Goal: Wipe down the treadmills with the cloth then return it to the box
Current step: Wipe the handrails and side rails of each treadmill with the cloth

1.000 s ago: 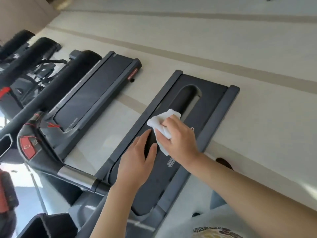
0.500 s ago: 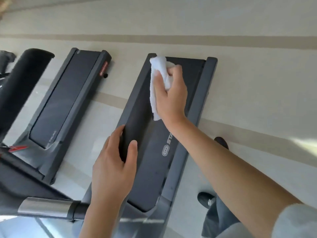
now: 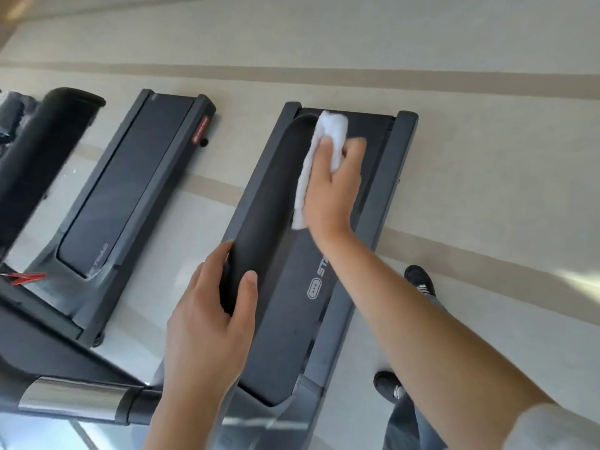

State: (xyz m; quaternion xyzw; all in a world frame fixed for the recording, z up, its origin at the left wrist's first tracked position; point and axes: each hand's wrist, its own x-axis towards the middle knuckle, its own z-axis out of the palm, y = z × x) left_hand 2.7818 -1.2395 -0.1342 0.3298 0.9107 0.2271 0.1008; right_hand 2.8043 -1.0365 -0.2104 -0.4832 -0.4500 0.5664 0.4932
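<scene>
While my left hand (image 3: 207, 323) grips the near part of the black handrail (image 3: 259, 222), my right hand (image 3: 331, 186) clutches the white cloth (image 3: 319, 151) against its far end (above the treadmill (image 3: 376, 203) belt). Another treadmill (image 3: 130, 190) stands left, on the pale floor (image 3: 487, 157).

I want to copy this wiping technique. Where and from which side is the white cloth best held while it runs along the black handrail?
Hold the white cloth at its bunched middle, coming from above and the right as the right hand does, fingers curled over the fold. It drapes lengthwise along the handrail, so a mid grip probably keeps both ends trailing flat. The left hand grips the rail's near end.
</scene>
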